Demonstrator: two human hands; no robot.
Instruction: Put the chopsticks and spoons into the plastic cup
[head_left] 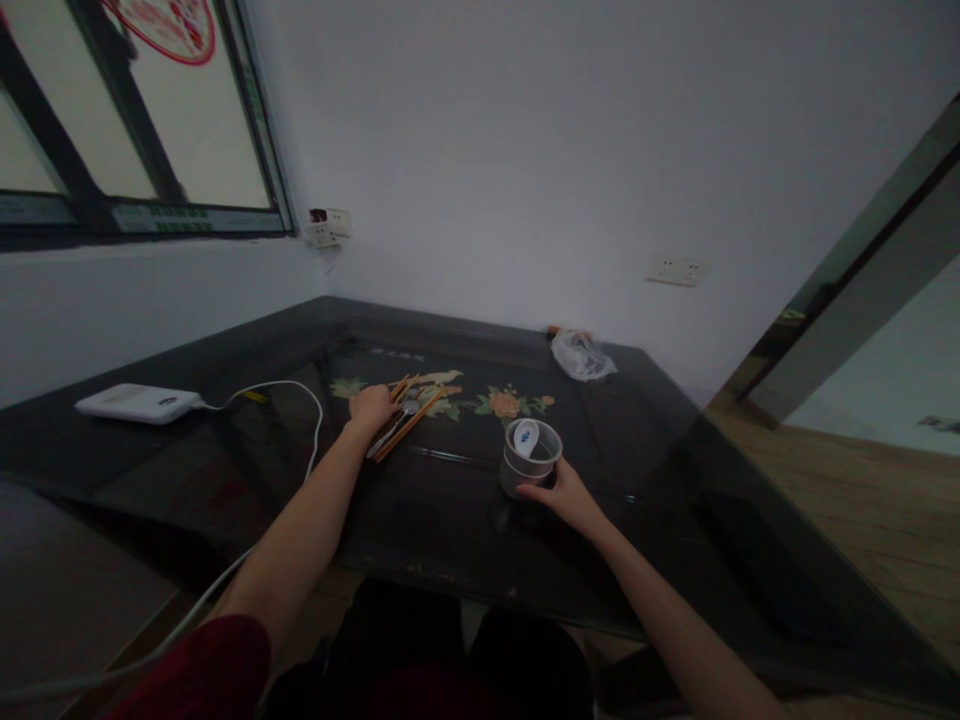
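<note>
The grey cup (510, 474) is best steadied low on its wall by the right hand (568, 495), so that its mouth is left unblocked and the spoon inside is not jostled. By the left hand (373, 408), the loose utensils are best squared together before any lift, as thin chopsticks (409, 425) are likely to roll apart on a glossy top. Any bundle is better pinched near its middle, where its weight should be balanced.

The cup is clasped from its near right side by the right thumb and fingers. The left fingers are laid at the utensils, but whether anything is clamped cannot be told, since the fingertips are hidden.

The cup is set near the front edge of the dark table (457, 500), right of the utensils and well apart from them. It appears to be stood upright, mouth upward, its axis roughly vertical. In it the white ceramic spoon (527, 436) is leaned, its wide end seemingly uppermost. The chopsticks are laid slantwise, from near left to far right. The metal spoon (410, 408) is lined up much the same way, its bowl directed away from the person and its handle toward the near left.
</note>
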